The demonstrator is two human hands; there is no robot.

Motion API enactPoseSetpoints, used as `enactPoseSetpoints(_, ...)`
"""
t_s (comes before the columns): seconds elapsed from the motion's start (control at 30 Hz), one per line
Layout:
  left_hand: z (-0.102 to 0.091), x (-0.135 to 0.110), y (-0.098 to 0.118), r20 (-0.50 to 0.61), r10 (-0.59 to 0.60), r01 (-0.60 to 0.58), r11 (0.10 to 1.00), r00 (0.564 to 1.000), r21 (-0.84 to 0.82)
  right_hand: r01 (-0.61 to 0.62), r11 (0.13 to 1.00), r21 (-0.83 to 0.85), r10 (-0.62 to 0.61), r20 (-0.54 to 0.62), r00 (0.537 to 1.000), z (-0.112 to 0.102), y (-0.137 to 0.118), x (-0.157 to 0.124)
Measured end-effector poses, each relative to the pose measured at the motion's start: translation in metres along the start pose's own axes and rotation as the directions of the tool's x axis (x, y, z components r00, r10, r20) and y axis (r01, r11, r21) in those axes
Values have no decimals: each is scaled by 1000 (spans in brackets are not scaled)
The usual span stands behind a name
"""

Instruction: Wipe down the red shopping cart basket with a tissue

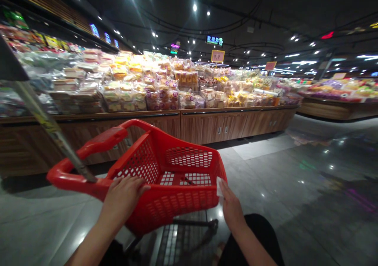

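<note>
A red perforated plastic shopping basket sits on a wheeled cart, seen from behind. My left hand grips its near rim, close to the left corner. My right hand rests at the right corner of the rim, with a white slip of paper or tissue pressed between fingers and plastic. The basket's floor shows through as a red grid, with nothing visible inside except a small dark mark. A wire rack lies below the basket, partly hidden by it.
A long wooden-fronted counter piled with bagged baked goods stands ahead, with price signs above it. Another display stands at the right. A grey pole crosses the left foreground. The floor is polished stone; dark clothing shows at bottom right.
</note>
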State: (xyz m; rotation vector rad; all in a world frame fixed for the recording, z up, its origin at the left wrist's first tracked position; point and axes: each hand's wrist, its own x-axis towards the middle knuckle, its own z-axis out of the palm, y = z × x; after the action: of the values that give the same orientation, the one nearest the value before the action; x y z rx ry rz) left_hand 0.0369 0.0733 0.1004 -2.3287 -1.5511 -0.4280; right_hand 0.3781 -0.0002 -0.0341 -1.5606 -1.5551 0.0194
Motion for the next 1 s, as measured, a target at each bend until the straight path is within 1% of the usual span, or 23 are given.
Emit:
enactPoseSetpoints(0.1, 2, 2, -10, 25, 4, -4, 1000, 1000, 17, 90, 995, 46, -92, 34, 995, 10, -16, -5)
enactPoseSetpoints(0.17, 3, 3, -18, 35, 18, -19, 1000, 999, 19, 118, 991, 63, -122, 56, 991, 13, -18, -5)
enactPoseSetpoints(0.27, 3, 3, -32, 57, 30, -31, 999, 998, 23, 98, 994, 44, -102, 83, 991, 8, -5, -2)
enactPoseSetpoints(0.33, 2, 3, -40, 64, 22, -24, 999, 998, 25, 70, 997, 22, -71, 72, 995, 5, 4, -2)
enactPoseSetpoints(0.4, 1, 3, -40, 56, -3, 1, 999, 998, 35, 62, 998, 23, -63, 53, 997, 6, 6, -5)
enactPoseSetpoints(0.43, 2, 3, -36, 41, -23, 21, 999, 999, 44, 73, 997, 40, -75, 51, 996, 8, 3, -7)
enactPoseSetpoints(0.47, 2, 2, -27, 22, -42, 41, 998, 999, 55, 92, 994, 66, -95, 59, 994, 9, -2, -9)
enactPoseSetpoints(0.53, 5, 0, 2, -21, -60, 61, 997, 998, 46, 128, 983, 130, -141, 94, 986, 12, -14, -10)
enactPoseSetpoints(0.57, 8, 0, 22, -32, -36, 36, 999, 999, 23, 142, 976, 164, -162, 119, 980, 12, -19, -9)
enactPoseSetpoints(0.63, 15, -1, 67, -38, 67, -73, 983, 997, -166, 152, 963, 221, -192, 175, 966, 9, -23, -3)
enactPoseSetpoints(0.67, 20, -1, 89, -39, 105, -111, 961, 994, -253, 146, 960, 238, -195, 194, 961, 5, -22, 1)
enactPoseSetpoints(0.73, 32, 1, 126, -40, 134, -140, 947, 990, -291, 113, 968, 224, -156, 185, 970, -3, -14, 10)
enactPoseSetpoints(0.77, 38, 2, 138, -39, 137, -143, 943, 990, -299, 86, 977, 194, -116, 152, 982, -6, -9, 13)
enactPoseSetpoints(0.83, 50, 4, 152, -30, 118, -122, 945, 993, -302, 42, 992, 122, -49, 53, 997, -11, 1, 15)
enactPoseSetpoints(0.9, 61, 5, 154, -22, 95, -97, 949, 995, -301, 61, 995, 80, -59, -16, 998, -9, 5, 11)
enactPoseSetpoints(0.93, 65, 4, 152, -21, 88, -90, 950, 996, -300, 96, 993, 75, -95, -14, 995, -6, 5, 8)
enactPoseSetpoints(1.0, 70, 3, 147, -22, 88, -90, 949, 996, -303, 182, 980, 87, -186, 51, 981, 4, 1, 3)
